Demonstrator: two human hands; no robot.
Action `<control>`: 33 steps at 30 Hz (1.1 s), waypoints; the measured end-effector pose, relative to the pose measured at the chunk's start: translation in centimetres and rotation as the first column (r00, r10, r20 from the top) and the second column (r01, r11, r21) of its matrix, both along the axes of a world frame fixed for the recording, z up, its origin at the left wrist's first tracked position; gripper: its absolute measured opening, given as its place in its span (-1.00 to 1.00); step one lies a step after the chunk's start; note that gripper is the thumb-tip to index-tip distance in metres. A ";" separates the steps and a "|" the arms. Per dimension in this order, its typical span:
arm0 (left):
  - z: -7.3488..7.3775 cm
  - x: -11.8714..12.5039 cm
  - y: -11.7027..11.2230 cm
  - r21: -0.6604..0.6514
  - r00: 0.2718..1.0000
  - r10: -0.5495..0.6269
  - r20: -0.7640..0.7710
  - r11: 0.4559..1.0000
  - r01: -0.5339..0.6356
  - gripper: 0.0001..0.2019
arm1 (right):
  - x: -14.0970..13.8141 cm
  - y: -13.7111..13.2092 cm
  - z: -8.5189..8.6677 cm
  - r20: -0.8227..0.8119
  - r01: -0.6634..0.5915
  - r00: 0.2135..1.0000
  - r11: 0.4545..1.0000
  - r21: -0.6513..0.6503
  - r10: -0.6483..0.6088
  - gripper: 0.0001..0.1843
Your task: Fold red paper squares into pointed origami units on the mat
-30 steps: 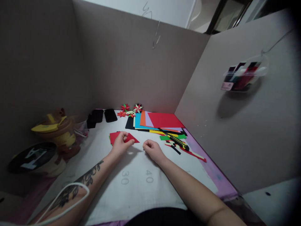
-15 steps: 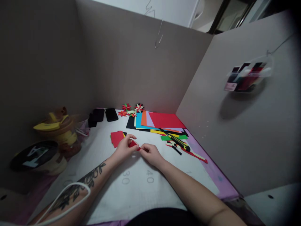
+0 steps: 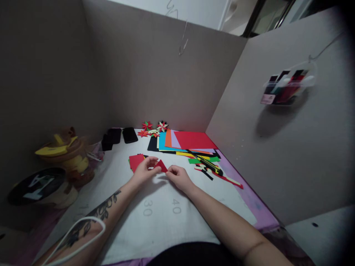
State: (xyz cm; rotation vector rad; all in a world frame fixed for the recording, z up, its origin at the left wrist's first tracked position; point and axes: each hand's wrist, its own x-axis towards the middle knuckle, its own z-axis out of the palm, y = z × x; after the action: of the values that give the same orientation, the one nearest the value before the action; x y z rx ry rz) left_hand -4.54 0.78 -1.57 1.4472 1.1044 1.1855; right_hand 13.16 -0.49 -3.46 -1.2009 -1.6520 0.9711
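Note:
My left hand (image 3: 144,170) and my right hand (image 3: 179,176) meet over the white cutting mat (image 3: 155,218), both pinching a small folded red paper piece (image 3: 161,165) between their fingertips. The piece is held just above the mat. A flat red paper square (image 3: 135,161) lies right behind my left hand. My left forearm carries a tattoo, and a white cable loops over it.
A stack of coloured paper sheets (image 3: 188,142) lies at the back right, with a yellow-black utility knife (image 3: 208,164) and paper scraps in front. Folded paper stars (image 3: 152,128) and two dark phones (image 3: 123,135) sit at the back. Cardboard walls enclose the desk; a yellow-brown toy (image 3: 66,155) stands left.
My hands came together: the left hand lifted the folded red piece from the mat and the right hand closed in and took hold of its other end.

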 end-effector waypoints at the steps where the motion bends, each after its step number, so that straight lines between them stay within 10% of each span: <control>1: -0.1 0.2 -0.2 0.016 0.997 -0.042 -0.071 0.999 0.044 -0.64 | 0.0 0.0 0.0 -0.001 0.005 1.000 1.000 0.015 -0.005 -0.83; 11: -0.4 -0.1 -0.6 0.219 0.927 0.028 -0.373 0.974 0.059 -0.86 | 0.1 -0.3 0.3 0.029 -0.016 1.000 0.984 0.178 0.011 -0.89; 16: -0.1 -1.5 -1.1 0.564 0.816 0.138 -0.561 0.786 0.255 -0.82 | 0.5 -0.4 0.6 -0.015 -0.085 0.995 0.953 0.291 0.094 -0.81; 23: 0.1 -2.0 -1.1 0.723 0.736 0.282 -0.615 0.574 0.385 -0.80 | 0.5 -0.7 0.7 0.046 -0.172 0.985 0.904 0.391 0.168 -0.74; 33: 0.0 -1.6 -1.2 0.790 0.755 0.325 -0.569 0.470 0.393 -0.84 | 0.6 -0.7 0.7 0.133 -0.237 0.971 0.878 0.416 0.199 -0.71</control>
State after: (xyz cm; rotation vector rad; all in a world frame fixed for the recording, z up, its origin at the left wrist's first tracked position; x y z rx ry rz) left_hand -6.16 -0.40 -1.59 2.9236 0.8441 1.3077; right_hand 13.71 -1.18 -2.77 -0.7774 -1.9764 0.6396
